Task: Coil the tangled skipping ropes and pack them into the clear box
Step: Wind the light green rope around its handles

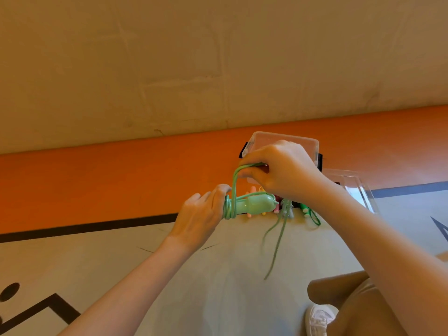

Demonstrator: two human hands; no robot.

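the left hand (198, 212) grips the mint-green skipping rope handles (252, 203), a few turns already wound on; the right hand (281, 168) pinches the rope's cord (234, 187) above, before the clear box (286, 141). light, limp, springy cord — probably best held at the handles, kept taut.

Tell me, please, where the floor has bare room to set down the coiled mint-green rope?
Bare grey floor lies left of the dangling mint-green rope, below the black line. It is crowded by the clear plastic box, where coloured handles pile.
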